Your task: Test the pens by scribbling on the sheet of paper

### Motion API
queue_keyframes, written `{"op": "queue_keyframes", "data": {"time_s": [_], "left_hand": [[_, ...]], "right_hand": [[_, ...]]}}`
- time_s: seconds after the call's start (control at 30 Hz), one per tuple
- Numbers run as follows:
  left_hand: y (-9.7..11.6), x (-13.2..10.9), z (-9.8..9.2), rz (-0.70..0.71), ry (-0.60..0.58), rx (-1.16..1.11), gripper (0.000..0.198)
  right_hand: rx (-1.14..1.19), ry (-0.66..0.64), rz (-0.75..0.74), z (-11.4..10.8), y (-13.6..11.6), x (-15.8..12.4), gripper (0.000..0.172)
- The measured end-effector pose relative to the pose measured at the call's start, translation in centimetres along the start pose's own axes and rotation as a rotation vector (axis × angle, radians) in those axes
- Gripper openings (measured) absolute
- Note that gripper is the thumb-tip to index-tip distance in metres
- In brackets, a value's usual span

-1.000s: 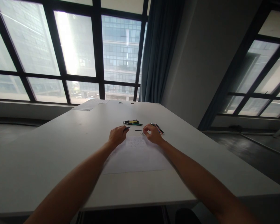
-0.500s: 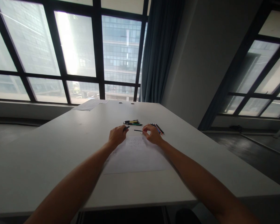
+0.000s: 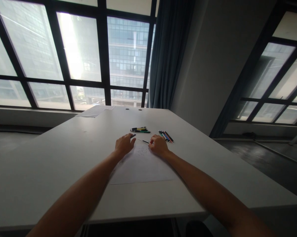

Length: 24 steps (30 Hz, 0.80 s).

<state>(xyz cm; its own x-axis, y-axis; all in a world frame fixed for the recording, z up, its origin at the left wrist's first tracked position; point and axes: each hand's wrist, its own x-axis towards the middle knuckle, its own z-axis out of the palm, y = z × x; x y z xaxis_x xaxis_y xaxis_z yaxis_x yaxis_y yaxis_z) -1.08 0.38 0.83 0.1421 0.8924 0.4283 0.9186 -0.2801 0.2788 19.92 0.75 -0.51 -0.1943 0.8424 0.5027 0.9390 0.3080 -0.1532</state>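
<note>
My left hand [image 3: 124, 144] rests at the top left of a white sheet of paper [image 3: 143, 164], fingers curled round a small dark pen cap [image 3: 133, 135]. My right hand [image 3: 158, 145] is at the sheet's top right, closed on a thin dark pen [image 3: 145, 141] whose tip points left over faint scribbles on the paper. Both lie on a white table [image 3: 64, 158]. Behind my hands is a small heap of pens [image 3: 139, 130], and a second group of coloured pens [image 3: 166, 136] lies to the right of it.
Loose papers [image 3: 96, 110] lie at the table's far left edge by the window. A dark curtain [image 3: 168, 52] hangs behind the table. The table's near edge [image 3: 148, 215] runs below my forearms; floor shows at right.
My right hand has drawn back and left with the pen, uncovering the coloured pens on the right. The pen now slants over the paper. My left hand has hardly moved.
</note>
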Motion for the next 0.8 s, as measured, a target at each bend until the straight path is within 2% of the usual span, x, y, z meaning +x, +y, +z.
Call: {"op": "queue_keyframes", "data": {"time_s": [0.2, 0.33, 0.47, 0.6, 0.67, 0.8], "left_hand": [[0.2, -0.1, -0.1, 0.028, 0.004, 0.001, 0.035], [0.1, -0.1, 0.0, 0.081, -0.003, -0.014, 0.036], [-0.2, -0.1, 0.1, 0.287, 0.014, 0.039, 0.038], [-0.3, 0.0, 0.1, 0.506, -0.029, 0.060, 0.043], [-0.4, 0.0, 0.1, 0.532, -0.056, 0.038, 0.047], [-0.8, 0.2, 0.3, 0.493, -0.116, -0.006, 0.052]], "right_hand": [[-0.041, -0.044, 0.006, 0.0, 0.3, -0.1, 0.011], [-0.029, -0.019, 0.022, -0.4, 0.7, 0.1, 0.014], [-0.040, 0.047, 0.055, -0.6, 1.5, 0.5, 0.018], [-0.051, 0.068, 0.063, -0.5, 2.3, 0.6, 0.017], [-0.045, 0.071, 0.058, -0.3, 2.6, 0.7, 0.017], [-0.029, 0.068, 0.056, 0.0, 3.0, 0.8, 0.016]]}}
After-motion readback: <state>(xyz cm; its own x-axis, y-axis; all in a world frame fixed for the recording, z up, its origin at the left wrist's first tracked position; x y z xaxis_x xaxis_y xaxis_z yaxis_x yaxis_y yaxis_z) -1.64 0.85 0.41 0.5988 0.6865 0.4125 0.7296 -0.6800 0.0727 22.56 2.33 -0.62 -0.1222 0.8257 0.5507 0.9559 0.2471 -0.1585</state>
